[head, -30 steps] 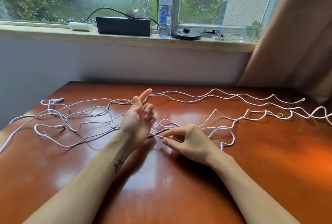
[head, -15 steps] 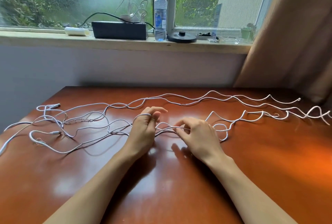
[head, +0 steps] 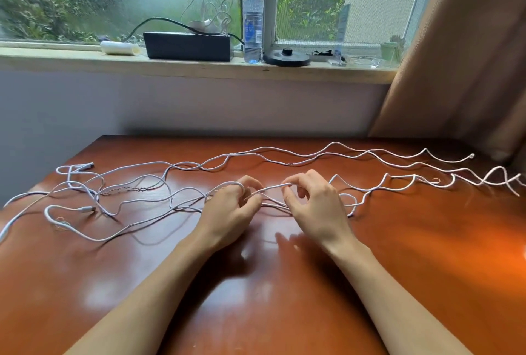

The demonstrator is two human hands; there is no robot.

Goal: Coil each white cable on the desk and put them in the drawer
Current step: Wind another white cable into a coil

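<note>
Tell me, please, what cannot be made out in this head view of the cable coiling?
- The drawer: nowhere in the head view.
- The white cables: cut off by the left and right edges; the tangle hides their number.
- The left hand and right hand: their backs hide the grip underneath.
- The water bottle: label too small to read.

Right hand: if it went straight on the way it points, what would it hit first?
Likely the left hand, just across the white cable the right hand pinches; depth unclear.

text: you can read none for certain | water bottle (head: 252,21) on windowsill (head: 199,68): blue label (head: 252,32) bears print too blurred for you to read | brands, numbers, signs: none legible
</note>
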